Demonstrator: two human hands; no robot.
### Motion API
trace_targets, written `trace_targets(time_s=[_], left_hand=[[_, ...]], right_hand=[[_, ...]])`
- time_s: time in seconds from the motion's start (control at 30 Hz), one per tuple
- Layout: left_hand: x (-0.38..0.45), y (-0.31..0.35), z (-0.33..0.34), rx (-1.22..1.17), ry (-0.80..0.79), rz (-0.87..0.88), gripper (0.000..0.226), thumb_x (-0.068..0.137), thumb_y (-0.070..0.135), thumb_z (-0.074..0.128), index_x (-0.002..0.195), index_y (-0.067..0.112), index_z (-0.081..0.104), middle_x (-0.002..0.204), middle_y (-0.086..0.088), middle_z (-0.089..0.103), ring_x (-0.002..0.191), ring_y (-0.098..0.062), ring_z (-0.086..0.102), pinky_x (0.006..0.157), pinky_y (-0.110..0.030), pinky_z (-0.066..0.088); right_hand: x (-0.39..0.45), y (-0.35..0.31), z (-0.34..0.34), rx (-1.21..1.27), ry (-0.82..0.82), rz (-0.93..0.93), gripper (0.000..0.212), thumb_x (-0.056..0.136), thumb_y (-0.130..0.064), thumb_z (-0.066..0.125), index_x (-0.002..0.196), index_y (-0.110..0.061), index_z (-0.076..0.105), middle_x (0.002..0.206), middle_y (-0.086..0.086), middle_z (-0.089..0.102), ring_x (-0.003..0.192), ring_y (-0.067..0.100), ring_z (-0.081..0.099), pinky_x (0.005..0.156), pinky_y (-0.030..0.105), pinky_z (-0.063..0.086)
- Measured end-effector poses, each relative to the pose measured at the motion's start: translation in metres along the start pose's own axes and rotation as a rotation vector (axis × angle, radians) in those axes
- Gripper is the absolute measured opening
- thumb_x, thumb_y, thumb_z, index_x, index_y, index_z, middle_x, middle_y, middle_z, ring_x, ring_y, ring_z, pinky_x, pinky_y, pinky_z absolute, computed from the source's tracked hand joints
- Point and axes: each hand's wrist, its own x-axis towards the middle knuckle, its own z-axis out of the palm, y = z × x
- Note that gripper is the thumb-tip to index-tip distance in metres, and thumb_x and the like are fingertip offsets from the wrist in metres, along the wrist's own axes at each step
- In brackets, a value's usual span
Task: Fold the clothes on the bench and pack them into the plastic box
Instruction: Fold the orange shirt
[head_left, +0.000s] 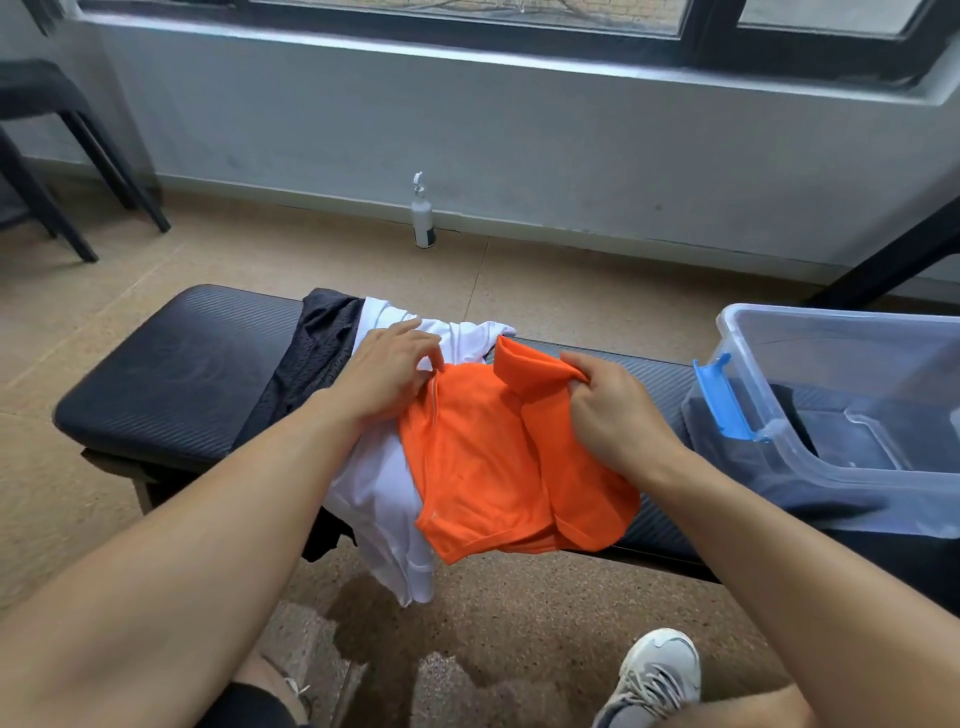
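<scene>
Both hands on the orange shirt (498, 457): right hand (608, 410) bunches its far corner, left (384, 374) pinches the far-left edge, shirt running near-to-far across the table (171, 374).

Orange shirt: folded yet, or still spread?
Partly folded. The right hand grips a flap of the orange shirt turned inward; the left hand pinches its opposite edge.

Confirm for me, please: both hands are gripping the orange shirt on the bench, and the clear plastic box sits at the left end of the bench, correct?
Not quite. The head view shows the plastic box at the right end of the bench, not the left. The rest holds: the left hand and right hand both grip the orange shirt.
</scene>
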Motion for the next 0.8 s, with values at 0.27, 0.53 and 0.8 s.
trace_targets(time_s=[0.27, 0.53, 0.8], left_hand=[[0.002, 0.016, -0.013, -0.583, 0.042, -0.218, 0.018, 0.087, 0.013, 0.051, 0.092, 0.029, 0.054, 0.092, -0.002, 0.072, 0.085, -0.026, 0.066, 0.079, -0.043, 0.053], [0.006, 0.020, -0.030, -0.356, 0.028, -0.376, 0.015, 0.084, 0.021, 0.061, 0.077, 0.027, 0.073, 0.081, 0.007, 0.071, 0.075, -0.014, 0.065, 0.068, -0.027, 0.050], [-0.001, 0.012, -0.057, 0.026, -0.014, -0.628, 0.028, 0.081, 0.043, 0.079, 0.087, 0.015, 0.075, 0.090, -0.008, 0.074, 0.091, -0.029, 0.068, 0.069, -0.032, 0.045]], right_hand=[[-0.002, 0.004, -0.007, 0.007, 0.007, -0.003, 0.046, 0.102, -0.013, 0.040, 0.146, -0.019, 0.051, 0.143, 0.007, 0.059, 0.134, 0.028, 0.052, 0.112, 0.042, 0.040], [-0.002, 0.010, -0.013, 0.012, 0.017, 0.023, 0.047, 0.101, -0.012, 0.039, 0.146, -0.019, 0.051, 0.144, 0.007, 0.058, 0.135, 0.027, 0.050, 0.112, 0.041, 0.039], [-0.003, 0.006, -0.008, 0.042, 0.027, -0.018, 0.034, 0.105, -0.021, 0.042, 0.131, -0.020, 0.064, 0.127, 0.007, 0.068, 0.121, 0.029, 0.059, 0.102, 0.043, 0.046]])
